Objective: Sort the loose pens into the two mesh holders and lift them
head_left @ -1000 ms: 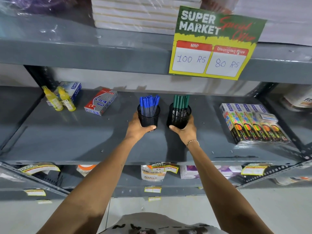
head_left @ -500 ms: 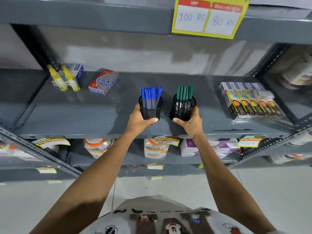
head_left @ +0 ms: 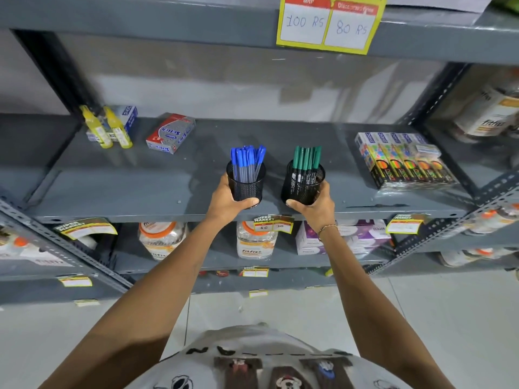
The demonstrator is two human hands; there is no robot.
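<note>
Two black mesh holders are held over the front part of the grey shelf (head_left: 146, 189). The left mesh holder (head_left: 246, 184) has several blue pens (head_left: 246, 158) standing in it, and my left hand (head_left: 227, 204) grips it from below and the side. The right mesh holder (head_left: 304, 187) has several green pens (head_left: 306, 158) standing upright, and my right hand (head_left: 314, 206) cups its base. Whether the holders' bases touch the shelf is hidden by my hands. No loose pens lie on the shelf.
Two yellow bottles (head_left: 108, 127) and a red-and-silver box (head_left: 170, 133) stand at the shelf's back left. Colourful marker packs (head_left: 404, 161) lie at the right. A price sign (head_left: 328, 23) hangs from the shelf above. Jars and boxes fill the shelf below.
The camera has tilted down, so the shelf sits higher in view. Both hands with their holders have drawn towards the shelf's front edge and stay gripped.
</note>
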